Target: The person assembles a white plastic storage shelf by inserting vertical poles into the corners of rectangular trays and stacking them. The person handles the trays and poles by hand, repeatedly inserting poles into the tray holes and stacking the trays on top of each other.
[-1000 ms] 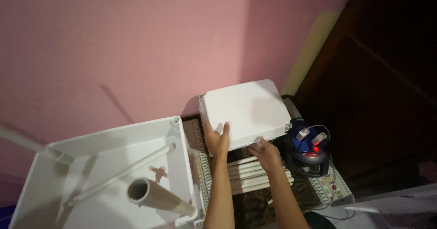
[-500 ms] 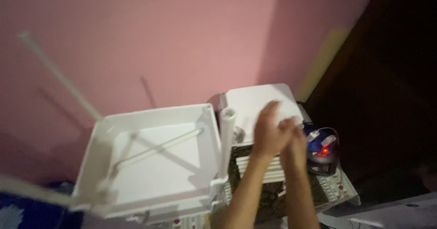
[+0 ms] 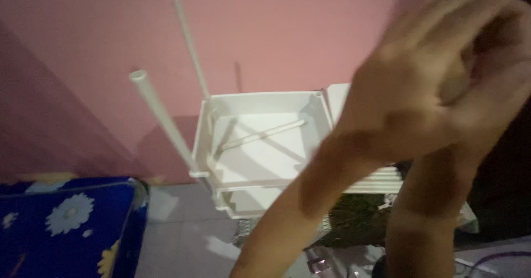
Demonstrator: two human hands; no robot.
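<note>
The head view, the only one, looks down at a pink wall and a tiled floor, with both hands raised close to the lens and blurred. The left hand (image 3: 409, 90) fills the upper right, its back toward the camera, fingers stretched out and lying against the right hand (image 3: 498, 73), which sits just behind it. The two hands press together palm to palm; they grasp nothing that can be seen, though the blur hides the space between the palms.

Below and left of the hands stands a white plastic tray (image 3: 260, 98), square and shallow with raised walls, set against the wall. Inside it a thin white rod (image 3: 263, 135) lies slanting across the bottom; nothing else shows in it. From the tray's near left corner a white tube (image 3: 163, 120) rises tilted toward the camera, and a thinner white pole (image 3: 191, 45) rises from the far left corner. A second white panel's edge (image 3: 336, 98) shows just right of the tray, partly behind the left wrist. A bundle of white tubes (image 3: 381, 181) lies under the forearms. In the lower left corner sits a blue cushion with white flowers (image 3: 66, 222).
</note>
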